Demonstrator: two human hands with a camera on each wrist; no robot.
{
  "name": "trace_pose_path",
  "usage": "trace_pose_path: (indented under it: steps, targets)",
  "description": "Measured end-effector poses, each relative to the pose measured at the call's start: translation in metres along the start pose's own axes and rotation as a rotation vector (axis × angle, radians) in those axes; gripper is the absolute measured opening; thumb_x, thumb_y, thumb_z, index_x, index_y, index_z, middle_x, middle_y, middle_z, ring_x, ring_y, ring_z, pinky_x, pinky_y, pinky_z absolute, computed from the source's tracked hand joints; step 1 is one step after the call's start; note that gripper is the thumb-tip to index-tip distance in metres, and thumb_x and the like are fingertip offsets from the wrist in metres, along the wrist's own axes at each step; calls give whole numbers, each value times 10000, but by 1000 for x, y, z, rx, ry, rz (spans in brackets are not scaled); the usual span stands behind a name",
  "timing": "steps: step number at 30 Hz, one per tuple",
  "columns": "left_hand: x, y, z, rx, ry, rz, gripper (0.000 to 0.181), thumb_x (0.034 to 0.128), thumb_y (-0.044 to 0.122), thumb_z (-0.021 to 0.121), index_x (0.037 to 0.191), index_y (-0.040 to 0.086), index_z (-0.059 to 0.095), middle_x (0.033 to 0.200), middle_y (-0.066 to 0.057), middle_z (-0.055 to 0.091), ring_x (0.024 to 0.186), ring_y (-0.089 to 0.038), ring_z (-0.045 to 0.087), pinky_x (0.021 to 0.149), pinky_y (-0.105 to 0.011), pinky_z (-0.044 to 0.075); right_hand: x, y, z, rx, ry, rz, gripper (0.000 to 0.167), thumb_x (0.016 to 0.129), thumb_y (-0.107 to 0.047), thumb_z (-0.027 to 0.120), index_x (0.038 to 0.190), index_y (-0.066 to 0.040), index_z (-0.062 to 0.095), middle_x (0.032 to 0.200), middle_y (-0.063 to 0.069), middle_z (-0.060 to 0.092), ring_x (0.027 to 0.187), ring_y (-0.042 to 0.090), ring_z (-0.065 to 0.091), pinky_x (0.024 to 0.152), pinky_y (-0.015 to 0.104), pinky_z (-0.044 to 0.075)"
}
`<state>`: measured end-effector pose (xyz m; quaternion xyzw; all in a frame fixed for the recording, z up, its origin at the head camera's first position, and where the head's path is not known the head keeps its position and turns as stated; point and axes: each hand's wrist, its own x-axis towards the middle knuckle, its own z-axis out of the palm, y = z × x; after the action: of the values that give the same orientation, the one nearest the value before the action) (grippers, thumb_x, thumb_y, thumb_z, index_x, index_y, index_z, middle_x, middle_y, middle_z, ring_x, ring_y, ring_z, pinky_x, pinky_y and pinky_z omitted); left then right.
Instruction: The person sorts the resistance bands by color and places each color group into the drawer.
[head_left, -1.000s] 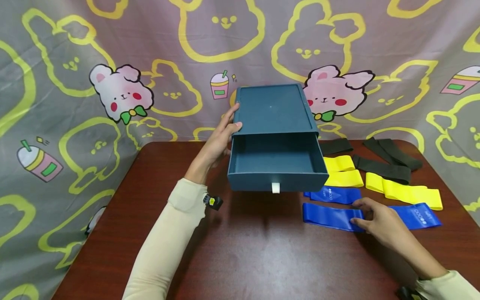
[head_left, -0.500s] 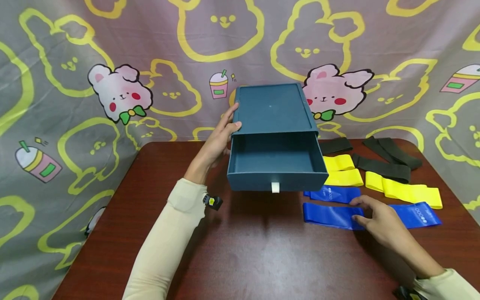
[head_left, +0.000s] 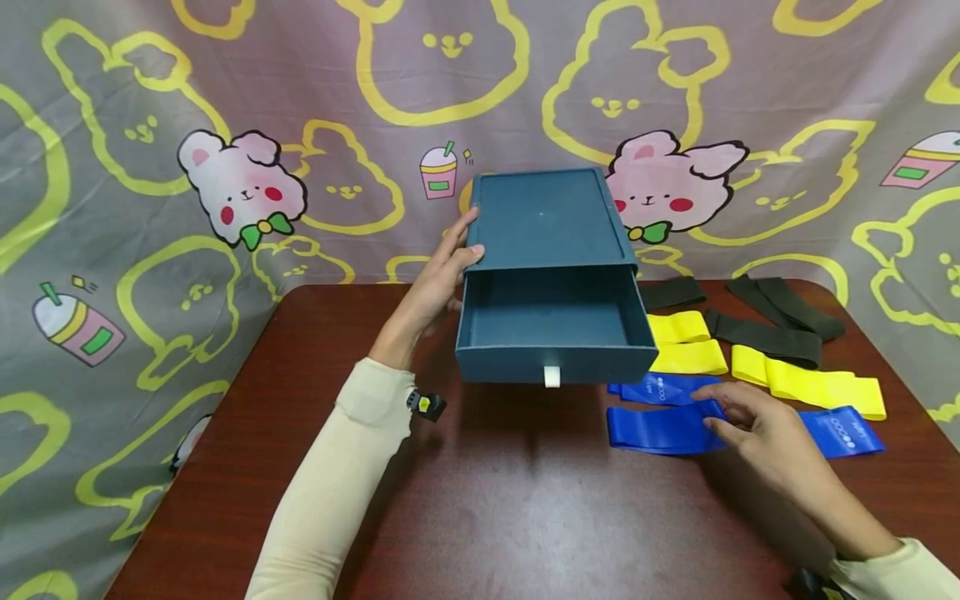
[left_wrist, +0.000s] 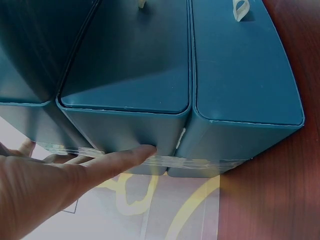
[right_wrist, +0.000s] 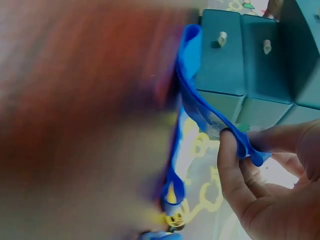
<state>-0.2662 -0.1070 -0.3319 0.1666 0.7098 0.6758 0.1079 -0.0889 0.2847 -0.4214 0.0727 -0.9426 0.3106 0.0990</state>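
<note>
My left hand (head_left: 431, 292) lies against the left side of a dark blue drawer cabinet (head_left: 551, 221). Its thumb and fingers are extended along the wall. The cabinet's top drawer (head_left: 555, 364), with a white pull tab, is pulled out, and its visible inside holds nothing. In the left wrist view, lower drawers (left_wrist: 240, 65) appear closed. To the right, my right hand (head_left: 772, 433) pinches the right end of a blue resistance loop band (head_left: 660, 429) between thumb and fingers. In the right wrist view, the held end of this band (right_wrist: 197, 100) is raised off the tabletop.
Another blue band (head_left: 663, 389) lies just behind, and a further blue band (head_left: 843, 433) lies right of my hand. Yellow bands (head_left: 828, 383) and black bands (head_left: 765, 337) are spread behind them. A patterned curtain (head_left: 480, 83) hangs behind the brown table (head_left: 525, 517).
My right hand has taken hold of the front blue band and raised its right end slightly. My left hand and the cabinet have stayed put.
</note>
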Motion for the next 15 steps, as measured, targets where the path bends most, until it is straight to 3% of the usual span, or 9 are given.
trace_pose_path:
  steps: [3,9,15]
  targets:
    - [0,0,0,-1,-3,7,635,1067,370,493,1632,496,234,1749,53,154,1456,-475,400,923,-713,535,2,-6,-5,22,18,-30,345,854,109,767,1141,-82,745,788,16,482,653,73,450,511,230,374]
    - [0,-1,0,3,-1,3,640,1062,381,497,1628,514,229,1745,71,165,1501,-440,366,904,-704,547,6,-18,-14,34,27,-32,335,870,95,765,1145,-96,758,941,60,626,704,87,492,517,214,426]
    - [0,-1,0,8,7,4,637,1059,387,502,1623,521,238,1751,66,155,1503,-446,367,919,-713,537,9,-32,-25,80,34,-6,303,911,69,738,1173,-83,745,945,54,605,648,85,583,509,202,468]
